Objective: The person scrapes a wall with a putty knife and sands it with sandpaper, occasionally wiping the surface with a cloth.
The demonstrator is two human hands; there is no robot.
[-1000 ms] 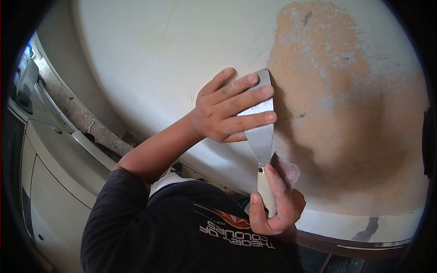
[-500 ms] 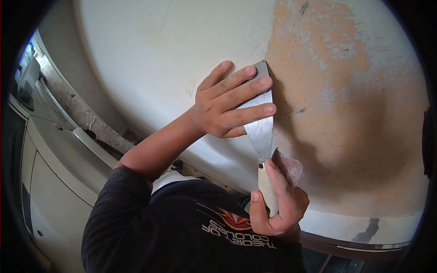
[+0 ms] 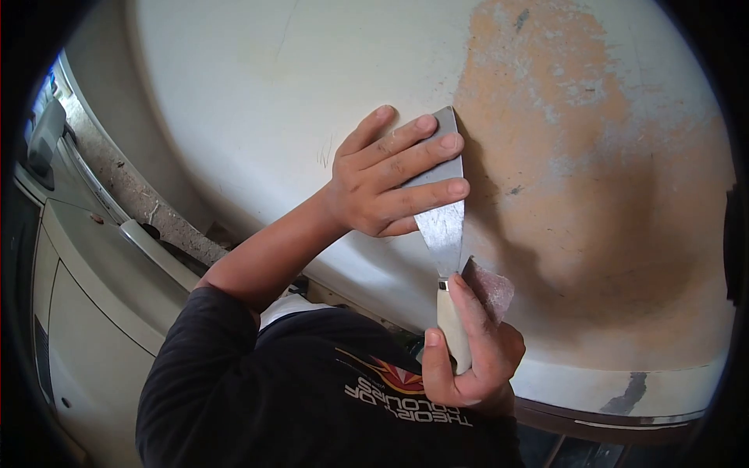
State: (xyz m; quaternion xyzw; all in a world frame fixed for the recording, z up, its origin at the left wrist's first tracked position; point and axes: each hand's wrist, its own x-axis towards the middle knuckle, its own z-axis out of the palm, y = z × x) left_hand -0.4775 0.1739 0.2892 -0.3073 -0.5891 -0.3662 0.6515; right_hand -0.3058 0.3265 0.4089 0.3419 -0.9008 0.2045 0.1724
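My right hand (image 3: 480,366) is closed round the pale handle of a putty knife (image 3: 443,242), its index finger lying along the neck. A pinkish, rough piece of what looks like sandpaper (image 3: 495,292) sticks out behind the same hand's fingers. Across the broad metal blade lie the spread fingers of my left hand (image 3: 382,171). Its thumb passes behind the blade, where the tip is hidden. Past the knife is a curved off-white panel (image 3: 257,93) with a large orange-tan patch (image 3: 577,210), scuffed with grey. A hand's shadow falls on that patch.
At the left stands a beige car (image 3: 109,288) with a side mirror (image 3: 48,140). A rough, debris-strewn strip of floor (image 3: 129,175) shows between car and panel. Along the panel's lower right runs a dark trim strip (image 3: 616,425); above it sits a grey smear (image 3: 626,396).
The putty knife and both hands have shifted very slightly left. Both hands keep the same hold, and the sandpaper-like piece stays behind my right fingers.
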